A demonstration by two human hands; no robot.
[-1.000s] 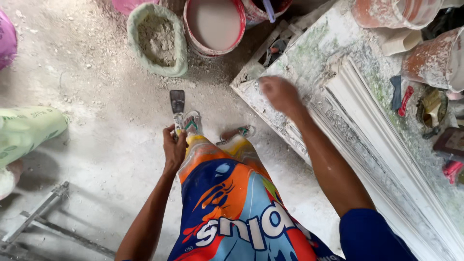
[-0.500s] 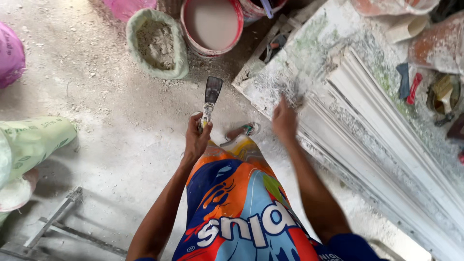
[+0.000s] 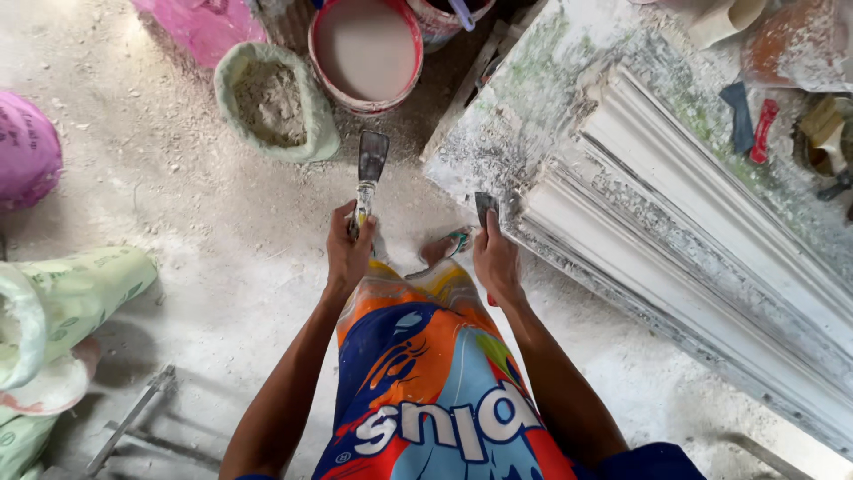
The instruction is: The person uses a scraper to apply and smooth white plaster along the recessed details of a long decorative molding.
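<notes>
We stand on a dusty grey floor (image 3: 178,231), looking down past our bright orange-and-blue printed garment (image 3: 426,382) at both hands. Our left hand (image 3: 348,249) has its fingers wrapped tight around the handle of a putty knife (image 3: 367,178), whose dark blade points away from us toward the containers ahead; held upright like that, the blade stays off the gritty floor. Our right hand (image 3: 496,262) pinches a small dark scraper (image 3: 485,210) between thumb and curled fingers, its edge just beside the near end of the white plaster moulding (image 3: 693,231). That long ribbed piece lies on a rough, stained workbench (image 3: 551,98) that runs off diagonally to our right, so its grooves can be reached from where we stand. Between the hands we can see a sandalled foot (image 3: 449,244). Ahead of the putty knife sits a red bucket (image 3: 366,53) filled with a pale, smooth mix, and beside it an open green sack (image 3: 274,102) of grey powder, both near enough for dipping the blade. A pink sack (image 3: 27,151) lies at the far left, pale green sacks (image 3: 71,293) nearer us, and a metal frame (image 3: 133,418) rests on the floor below them. A red-handled tool (image 3: 764,129) lies on the bench, well apart from our hands.
</notes>
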